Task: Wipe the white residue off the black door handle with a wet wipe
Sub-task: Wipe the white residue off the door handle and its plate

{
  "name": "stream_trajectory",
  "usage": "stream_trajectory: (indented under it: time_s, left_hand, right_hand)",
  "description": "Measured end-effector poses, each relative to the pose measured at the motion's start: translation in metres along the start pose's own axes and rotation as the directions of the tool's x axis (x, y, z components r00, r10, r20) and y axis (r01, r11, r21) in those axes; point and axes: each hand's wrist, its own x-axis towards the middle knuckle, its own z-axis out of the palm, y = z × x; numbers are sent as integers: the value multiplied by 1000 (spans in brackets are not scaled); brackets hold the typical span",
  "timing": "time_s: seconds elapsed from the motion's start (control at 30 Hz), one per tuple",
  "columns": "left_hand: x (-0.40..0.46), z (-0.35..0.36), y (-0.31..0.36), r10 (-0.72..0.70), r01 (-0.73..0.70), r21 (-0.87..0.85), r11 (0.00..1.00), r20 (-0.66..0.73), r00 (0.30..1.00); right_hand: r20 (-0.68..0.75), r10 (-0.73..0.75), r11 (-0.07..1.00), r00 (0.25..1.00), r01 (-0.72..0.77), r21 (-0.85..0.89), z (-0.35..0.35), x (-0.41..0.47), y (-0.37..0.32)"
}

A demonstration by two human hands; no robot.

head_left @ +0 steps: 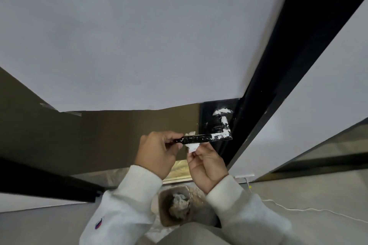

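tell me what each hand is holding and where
Left hand grips the door handle at its free end; right hand pinches the wet wipe by its lower edge.

The black door handle point(205, 137) is a long bar that sticks out sideways from a black plate on the door. White residue point(221, 135) is smeared thick on the end of the handle near the plate, up its short neck, and in a cap shape on the round part above. The far end of the handle looks mostly black, with small white specks. The wet wipe point(192, 147) is a small white crumpled wad, touching the underside of the handle near its middle.
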Motion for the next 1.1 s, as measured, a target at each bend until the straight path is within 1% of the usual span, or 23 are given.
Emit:
stream_trajectory:
  time_s: [0.07, 0.17, 0.27, 0.3, 0.43, 0.57, 0.7, 0.83, 0.93, 1.0, 1.1]
  left_hand:
    - [-1, 1, 0, -6, 6, 6, 1000, -3, 1000]
    - [-1, 0, 1, -14, 14, 10, 1000, -9, 1000]
    - [-1, 1, 3, -26, 26, 17, 1000, -9, 1000]
    - [-1, 1, 4, -32, 32, 14, 999, -13, 999]
    - [-5, 2, 5, -55, 57, 38, 998, -31, 998]
    - [-6, 4, 5, -74, 75, 30, 997, -50, 996]
    - [-8, 7, 3, -92, 94, 38, 995, -68, 993]
    - [-9, 9, 3, -115, 117, 32, 993, -80, 990]
    - [-9, 9, 3, -116, 118, 19, 993, -86, 990]
    - [-9, 9, 3, -128, 130, 14, 991, -89, 988]
    - [-9, 8, 4, -128, 128, -5, 992, -87, 988]
  right_hand:
    - [-9, 35, 999, 999, -34, 35, -2, -5, 1]
    - [42, 81, 994, 996, -84, 71, -5, -13, 1]
    - [10, 75, 997, 997, -75, -17, 1, -4, 3]
    - [20, 67, 997, 998, -67, -37, 2, -2, 4]
    - [57, 119, 993, 991, -118, -33, -6, -12, -4]
    - [45, 89, 995, 995, -87, -55, -3, 2, -11]
    - [150, 90, 994, 985, -97, 41, -4, 14, -15]
    - [296, 62, 995, 953, -83, 60, -7, 17, -20]
    - [314, 86, 993, 946, -107, 49, -10, 23, -20]
    - [334, 81, 991, 939, -112, 72, -13, 27, -24]
    - [329, 41, 990, 943, -83, 116, -18, 29, -30]
